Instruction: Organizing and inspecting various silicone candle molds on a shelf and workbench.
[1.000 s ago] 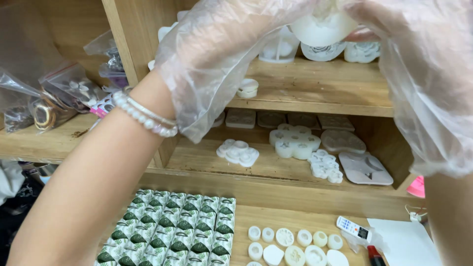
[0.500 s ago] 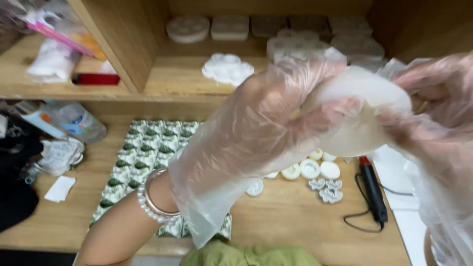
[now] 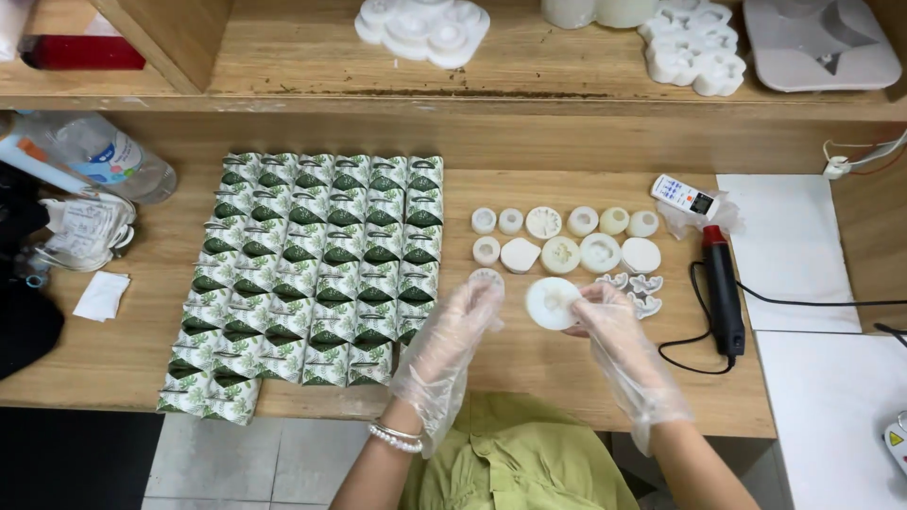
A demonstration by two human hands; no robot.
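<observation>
Centrally, right hand [image 3: 614, 316] pinches round white mould [image 3: 552, 302]; left hand [image 3: 463, 321] half-curled, empty, beside green-white packets [image 3: 316, 283].

packets [image 3: 321, 283] left on table [image 3: 529, 364] | moulds [image 3: 567, 236] right of packets | round mould [image 3: 552, 302] in front of them | tool [image 3: 723, 293] further right | shelf [image 3: 529, 71] behind

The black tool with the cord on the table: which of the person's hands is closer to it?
Right. The right hand, holding a round white mould, sits just left of the black tool; the left hand is farther left, beyond the mould.
</observation>
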